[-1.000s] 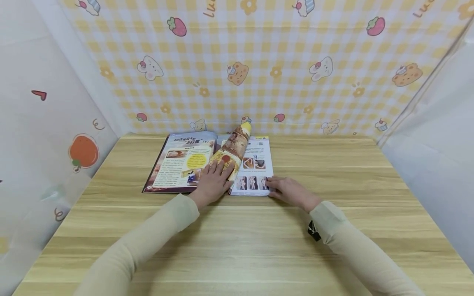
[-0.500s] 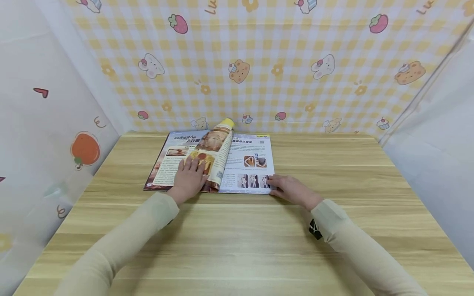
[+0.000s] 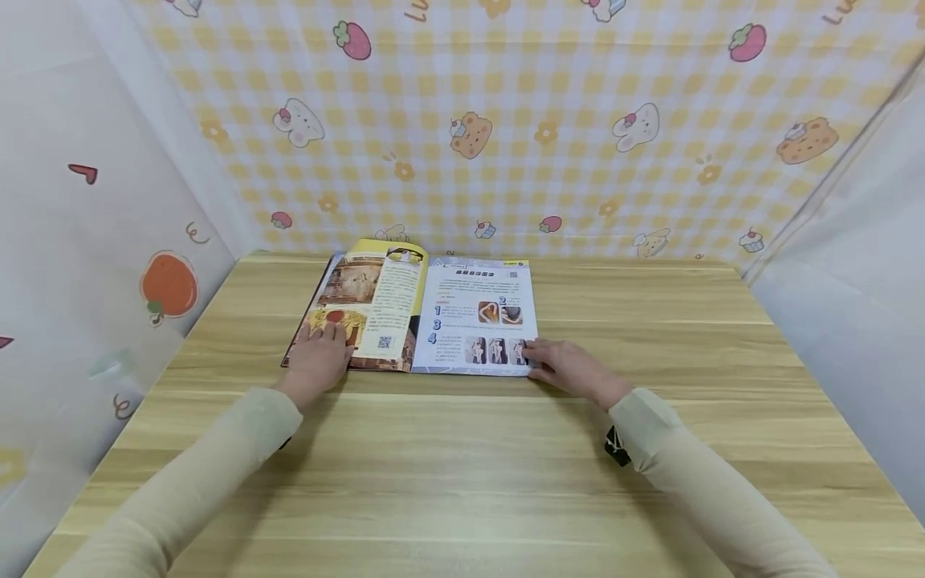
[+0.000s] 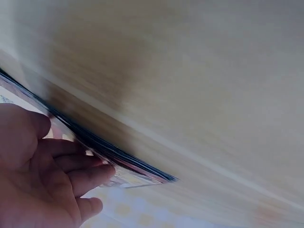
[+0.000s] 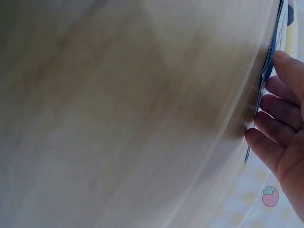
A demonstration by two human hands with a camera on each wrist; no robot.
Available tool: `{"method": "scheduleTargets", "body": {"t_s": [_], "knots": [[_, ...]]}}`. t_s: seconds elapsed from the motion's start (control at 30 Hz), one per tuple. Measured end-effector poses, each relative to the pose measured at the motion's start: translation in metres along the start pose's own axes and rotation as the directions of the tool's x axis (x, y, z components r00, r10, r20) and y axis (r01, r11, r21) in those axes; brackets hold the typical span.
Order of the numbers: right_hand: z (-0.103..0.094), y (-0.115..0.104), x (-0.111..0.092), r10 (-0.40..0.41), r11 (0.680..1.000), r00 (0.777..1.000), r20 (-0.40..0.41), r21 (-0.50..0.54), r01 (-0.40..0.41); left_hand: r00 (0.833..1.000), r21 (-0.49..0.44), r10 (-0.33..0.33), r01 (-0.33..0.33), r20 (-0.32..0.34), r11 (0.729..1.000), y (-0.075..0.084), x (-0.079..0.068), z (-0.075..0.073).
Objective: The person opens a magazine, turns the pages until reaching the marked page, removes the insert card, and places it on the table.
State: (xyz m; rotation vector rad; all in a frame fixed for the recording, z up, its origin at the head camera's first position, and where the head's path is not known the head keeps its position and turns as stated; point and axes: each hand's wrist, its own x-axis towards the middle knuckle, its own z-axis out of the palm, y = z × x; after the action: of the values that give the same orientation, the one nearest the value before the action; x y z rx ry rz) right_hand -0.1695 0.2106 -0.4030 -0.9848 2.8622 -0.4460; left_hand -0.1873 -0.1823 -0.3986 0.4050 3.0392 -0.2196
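Note:
An open magazine lies on the wooden table, with yellow-edged picture pages on its left side and a numbered text page on its right. My left hand rests on the lower left of the left page, fingers extended. In the left wrist view the left hand lies over the magazine's dark edge, its fingers loosely bent. At the lower right corner, my right hand touches the magazine's edge. The right wrist view has the right hand with relaxed fingers along that edge.
The wooden table extends to both sides and in front of the magazine. Behind it hangs a yellow checked cloth, and pale sheets flank the table. A small black object shows beneath the right sleeve.
My left hand has moved left, carrying the curled page over from the middle so it lies across the left side. The right hand has stayed at the right edge.

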Motion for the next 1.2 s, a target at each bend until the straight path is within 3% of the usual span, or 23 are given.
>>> {"method": "scheduleTargets", "body": {"t_s": [0.17,0.43,0.67,0.83,0.93,1.2], "knots": [[-0.001,0.000,0.000,0.007,1.000,1.000,0.010,0.006,-0.007,0.999,-0.023,-0.006,0.007,0.052,1.000,-0.002,-0.003,0.002],[-0.004,0.000,0.000,0.023,0.999,1.000,0.015,0.024,-0.023,0.999,0.066,0.043,-0.043,0.003,0.997,0.013,-0.007,-0.001],[-0.003,0.000,0.000,0.012,1.000,1.000,0.008,0.026,-0.012,0.993,-0.020,0.117,-0.117,0.007,0.993,0.029,-0.004,-0.006],[-0.002,-0.001,0.000,0.019,1.000,1.000,0.003,0.017,-0.019,0.960,-0.134,0.271,-0.279,-0.071,0.951,0.047,0.002,-0.005],[-0.002,-0.001,0.000,0.010,1.000,1.000,-0.004,0.011,-0.009,0.941,-0.182,0.331,-0.338,-0.072,0.923,0.056,0.007,-0.004],[-0.002,-0.001,0.001,0.011,1.000,1.000,-0.001,0.011,-0.011,0.957,-0.210,0.285,-0.269,0.048,0.940,0.065,0.008,-0.007]]}}
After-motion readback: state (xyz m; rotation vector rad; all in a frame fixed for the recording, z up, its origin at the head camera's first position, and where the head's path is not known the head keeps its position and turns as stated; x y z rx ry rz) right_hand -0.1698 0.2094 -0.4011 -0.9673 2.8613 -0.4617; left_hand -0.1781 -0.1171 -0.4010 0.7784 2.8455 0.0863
